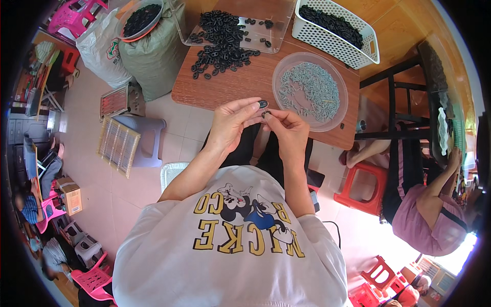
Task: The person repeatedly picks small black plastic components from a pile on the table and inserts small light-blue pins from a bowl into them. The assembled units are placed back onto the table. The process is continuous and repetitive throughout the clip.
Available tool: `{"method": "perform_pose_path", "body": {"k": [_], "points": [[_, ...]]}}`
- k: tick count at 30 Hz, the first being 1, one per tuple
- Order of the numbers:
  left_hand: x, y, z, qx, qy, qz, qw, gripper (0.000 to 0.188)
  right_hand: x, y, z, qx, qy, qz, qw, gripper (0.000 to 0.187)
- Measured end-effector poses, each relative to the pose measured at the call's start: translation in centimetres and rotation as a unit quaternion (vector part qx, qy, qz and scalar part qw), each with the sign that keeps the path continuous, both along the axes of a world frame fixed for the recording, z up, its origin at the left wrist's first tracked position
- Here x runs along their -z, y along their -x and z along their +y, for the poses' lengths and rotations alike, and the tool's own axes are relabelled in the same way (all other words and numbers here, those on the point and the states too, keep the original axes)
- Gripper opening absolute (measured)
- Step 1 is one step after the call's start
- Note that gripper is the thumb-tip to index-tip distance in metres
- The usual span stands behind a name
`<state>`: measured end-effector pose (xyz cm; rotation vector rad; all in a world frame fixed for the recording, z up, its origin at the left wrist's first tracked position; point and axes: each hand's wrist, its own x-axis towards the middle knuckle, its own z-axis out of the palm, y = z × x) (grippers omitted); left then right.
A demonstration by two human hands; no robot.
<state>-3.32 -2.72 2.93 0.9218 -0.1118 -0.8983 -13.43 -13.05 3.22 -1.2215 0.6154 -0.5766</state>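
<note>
My left hand (pixel 233 123) is closed on a small black oval piece (pixel 263 104), pinched at the fingertips just past the table's near edge. Close beside it, my right hand (pixel 288 131) pinches another small black part (pixel 266 114), mostly covered by the fingers. Whether the two parts touch, I cannot tell. Beyond my right hand stands a round clear tub (pixel 343 108) of small silvery screw-like pins (pixel 314 84). A heap of black oval pieces (pixel 220 56) spills from a clear plastic tray (pixel 273 43) onto the brown wooden table (pixel 204 93).
A white perforated basket (pixel 327 50) of black pieces stands at the far right. Full sacks (pixel 153 66) stand left of the table, one topped by a bowl of black pieces (pixel 143 19). A grey stool (pixel 151 140) is at left. A person (pixel 429 220) works at right, near a red stool (pixel 360 187).
</note>
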Motion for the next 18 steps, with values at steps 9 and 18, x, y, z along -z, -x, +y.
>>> {"method": "perform_pose_path", "body": {"k": [9,18], "points": [[0.41,0.41,0.08,-0.014,0.011,-0.028,0.999,0.020,-0.24,0.10,0.30,-0.007,-0.007,-0.007,1.000,0.012],[0.69,0.79,0.36,-0.021,0.015,-0.075,0.997,0.019,-0.33,0.63,0.41,-0.010,-0.018,-0.017,1.000,0.011]]}}
